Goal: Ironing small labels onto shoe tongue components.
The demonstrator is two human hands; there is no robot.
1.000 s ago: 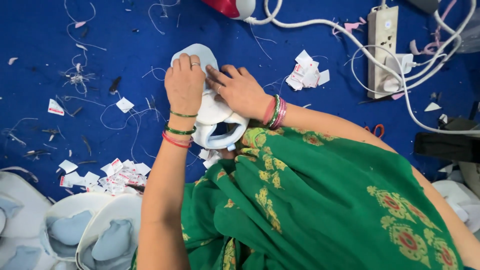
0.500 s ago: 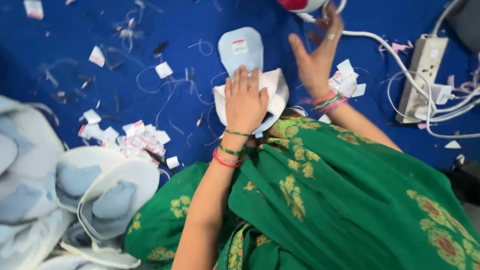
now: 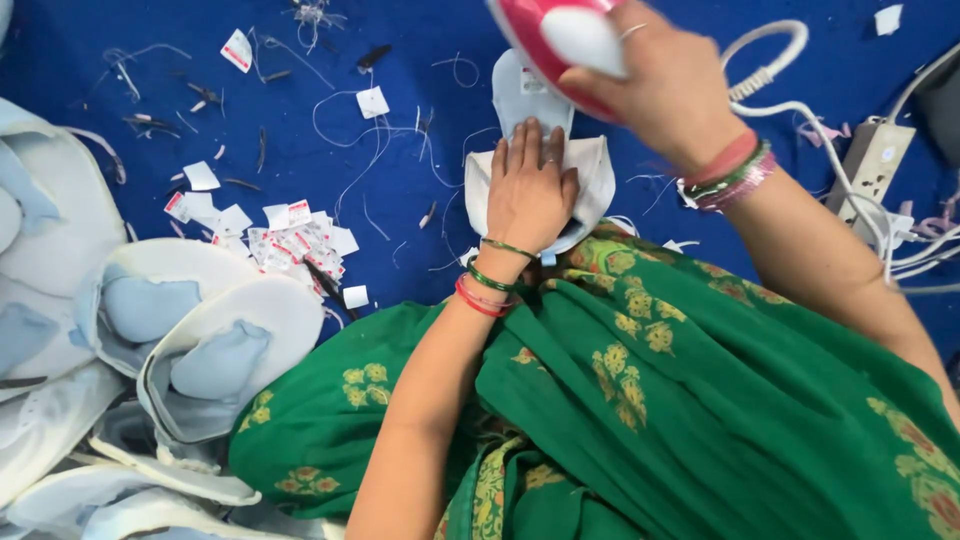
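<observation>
White fabric piece [image 3: 590, 175] under flat left hand [image 3: 528, 195], right hand [image 3: 665, 85] gripping pink iron [image 3: 560, 40]

The right hand [image 3: 665, 85], empty and reaching away from the white fabric piece [image 3: 590, 175] half a second ago, now has its grip closed on a pink iron [image 3: 560, 40] held above that piece. Earlier both hands lay on the piece.

A blue floor covering [image 3: 150, 100] spreads everywhere under even light, strewn with loose threads [image 3: 350, 130] and small paper scraps [image 3: 290, 240].
</observation>
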